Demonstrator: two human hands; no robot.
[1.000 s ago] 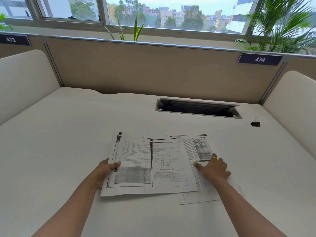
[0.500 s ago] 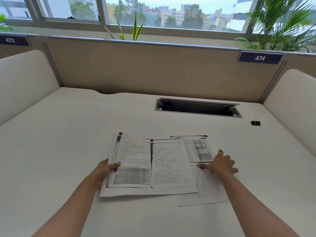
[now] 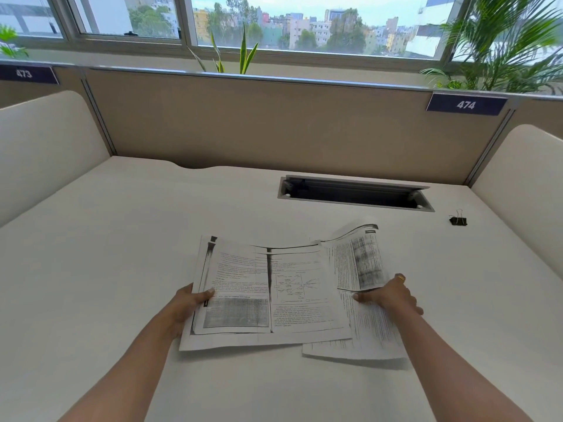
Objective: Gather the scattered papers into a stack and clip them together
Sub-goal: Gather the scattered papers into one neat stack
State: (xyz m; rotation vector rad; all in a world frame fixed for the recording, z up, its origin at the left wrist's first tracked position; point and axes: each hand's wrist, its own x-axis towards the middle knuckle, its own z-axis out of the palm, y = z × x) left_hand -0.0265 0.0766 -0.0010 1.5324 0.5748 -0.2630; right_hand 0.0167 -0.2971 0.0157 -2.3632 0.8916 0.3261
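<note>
L hand [image 3: 185,303] grips white printed paper stack [image 3: 268,300] at its 9 o'clock edge, thumb on top; R hand [image 3: 393,296] pinches loose curling printed sheet [image 3: 359,263] at 3 o'clock; small black binder clip [image 3: 458,220] lies well apart, 1 o'clock, nearer R hand.

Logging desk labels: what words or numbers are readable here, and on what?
"473": left number plate on the partition.
"474": right number plate on the partition.
papers on the desk: print too small and blurred to read.

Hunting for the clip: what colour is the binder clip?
The binder clip is black with silvery wire handles; head view.
</note>
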